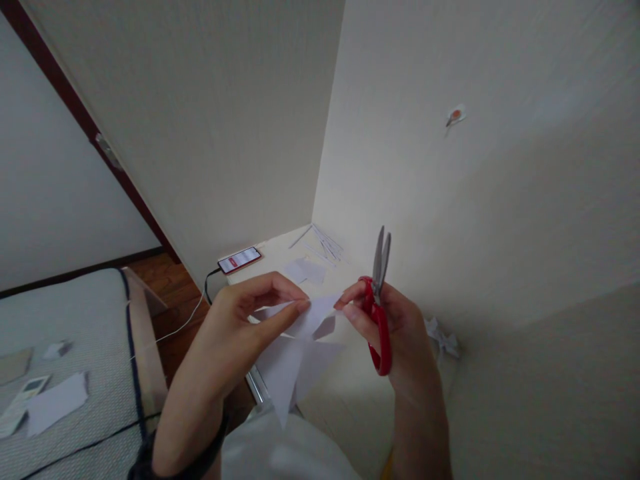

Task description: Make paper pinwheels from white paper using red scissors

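Above a white desk (pixel 350 393) set in the corner, a folded white paper (pixel 300 353) is pinched at its upper edge by the left hand (pixel 245 320) and by the fingertips of the right hand (pixel 395 327), which is also clenched around red scissors (pixel 379 307), blades closed and pointing up. Folding or positioning appears to be in hand; a cut would call for the blades to be opened and lowered onto the paper.

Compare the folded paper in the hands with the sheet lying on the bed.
The folded white paper is held up between both hands, pointed and creased. The flat paper sheet lies loose on the bed, untouched and roughly rectangular. The left hand pinches the folded piece; the right hand touches it while holding red scissors. Both are white.
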Motion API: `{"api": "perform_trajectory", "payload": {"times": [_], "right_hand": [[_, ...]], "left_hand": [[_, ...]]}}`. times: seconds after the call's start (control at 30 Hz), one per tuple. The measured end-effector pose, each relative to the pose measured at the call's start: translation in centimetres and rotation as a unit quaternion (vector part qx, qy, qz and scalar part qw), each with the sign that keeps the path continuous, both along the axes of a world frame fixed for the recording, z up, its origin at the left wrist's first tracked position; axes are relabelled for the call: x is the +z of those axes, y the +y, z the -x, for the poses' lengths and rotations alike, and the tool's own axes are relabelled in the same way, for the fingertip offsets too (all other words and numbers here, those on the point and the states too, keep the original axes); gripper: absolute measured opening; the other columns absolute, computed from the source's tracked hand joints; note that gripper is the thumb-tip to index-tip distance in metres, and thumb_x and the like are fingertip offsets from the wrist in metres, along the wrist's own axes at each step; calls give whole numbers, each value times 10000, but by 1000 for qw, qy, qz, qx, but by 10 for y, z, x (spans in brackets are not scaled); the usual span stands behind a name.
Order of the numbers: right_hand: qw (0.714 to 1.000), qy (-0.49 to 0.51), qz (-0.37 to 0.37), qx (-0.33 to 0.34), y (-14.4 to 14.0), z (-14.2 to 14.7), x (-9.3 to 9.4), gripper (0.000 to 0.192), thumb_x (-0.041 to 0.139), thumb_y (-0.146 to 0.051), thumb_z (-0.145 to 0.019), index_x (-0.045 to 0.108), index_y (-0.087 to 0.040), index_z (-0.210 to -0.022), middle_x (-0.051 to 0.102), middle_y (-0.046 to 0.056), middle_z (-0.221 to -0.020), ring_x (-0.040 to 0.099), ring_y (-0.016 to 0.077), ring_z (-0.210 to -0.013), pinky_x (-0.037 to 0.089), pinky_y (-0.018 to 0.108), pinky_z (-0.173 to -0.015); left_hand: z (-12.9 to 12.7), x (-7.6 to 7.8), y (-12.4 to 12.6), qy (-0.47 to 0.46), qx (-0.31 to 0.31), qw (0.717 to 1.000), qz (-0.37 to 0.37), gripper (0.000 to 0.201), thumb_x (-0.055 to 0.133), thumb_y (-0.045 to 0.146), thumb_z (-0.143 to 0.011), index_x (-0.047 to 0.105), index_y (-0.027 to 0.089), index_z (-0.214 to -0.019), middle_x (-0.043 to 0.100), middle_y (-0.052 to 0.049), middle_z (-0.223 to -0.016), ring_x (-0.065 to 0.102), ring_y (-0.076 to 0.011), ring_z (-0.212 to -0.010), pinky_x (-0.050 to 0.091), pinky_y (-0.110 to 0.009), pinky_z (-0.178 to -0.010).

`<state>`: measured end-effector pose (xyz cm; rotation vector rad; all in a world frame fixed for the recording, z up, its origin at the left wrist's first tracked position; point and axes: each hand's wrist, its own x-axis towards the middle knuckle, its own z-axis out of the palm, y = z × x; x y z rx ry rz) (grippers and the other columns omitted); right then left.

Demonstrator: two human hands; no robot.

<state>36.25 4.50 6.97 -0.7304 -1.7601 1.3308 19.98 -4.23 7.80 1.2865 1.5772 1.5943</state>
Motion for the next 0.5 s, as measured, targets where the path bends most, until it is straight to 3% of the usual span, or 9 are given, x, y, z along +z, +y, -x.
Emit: {"api": "perform_trajectory", "payload": {"times": [0.3,0.5], "right_hand": [[998,54,-12,-12,-3,5,2,76,643,-161,-761,609,-214,-718,612,-39,-679,517,96,-573,417,194,-507],[999,17,-39,-8,-7,6,4,103,636,-146,-759,584,-210,-698,550,-53,-616,465,92,-537,368,192,-466]], "left_hand": [[-4,-1,-1,-33,-33,999,10,126,697,231,-775,678,186,-659,675,5,-669,593,-117,-588,444,-189,-517],[-4,-1,-4,26,-56,998,17,84,680,211,-790,697,192,-710,708,-8,-717,640,-145,-652,492,-206,-566]]}}
